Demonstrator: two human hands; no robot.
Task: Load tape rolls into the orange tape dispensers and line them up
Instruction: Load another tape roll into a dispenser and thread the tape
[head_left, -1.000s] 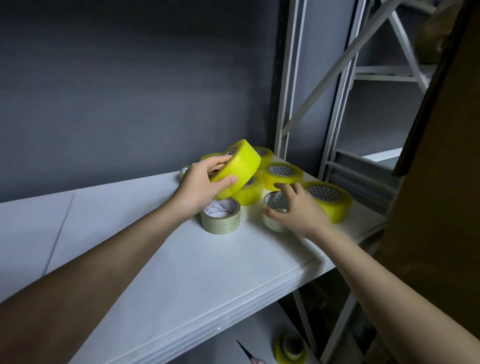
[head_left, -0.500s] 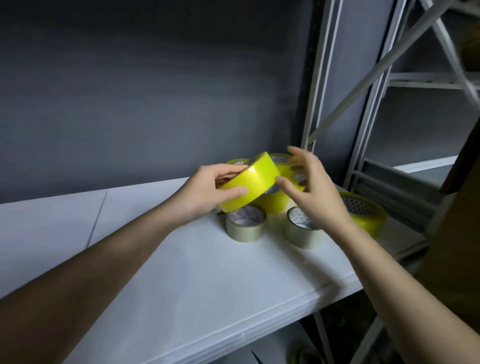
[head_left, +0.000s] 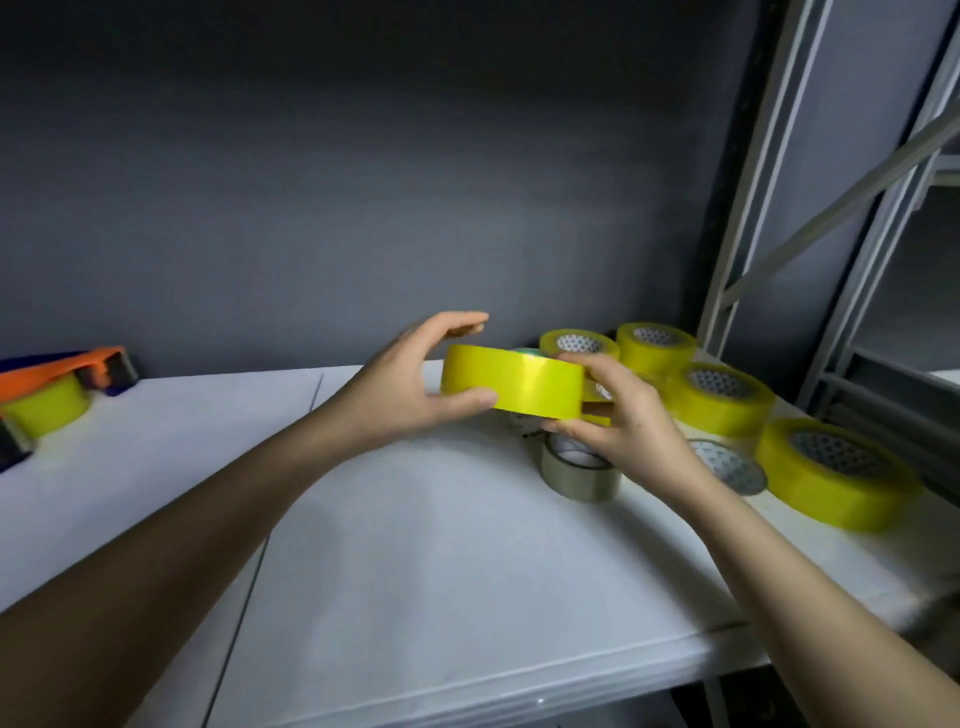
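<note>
Both my left hand (head_left: 410, 384) and right hand (head_left: 618, 415) grip the yellow roll (head_left: 511, 382); I should keep it level while carrying it leftward to the orange dispenser (head_left: 62, 366).

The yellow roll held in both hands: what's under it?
Under the held yellow roll a clear tape roll stands on the white shelf, partly hidden by the right hand.
</note>
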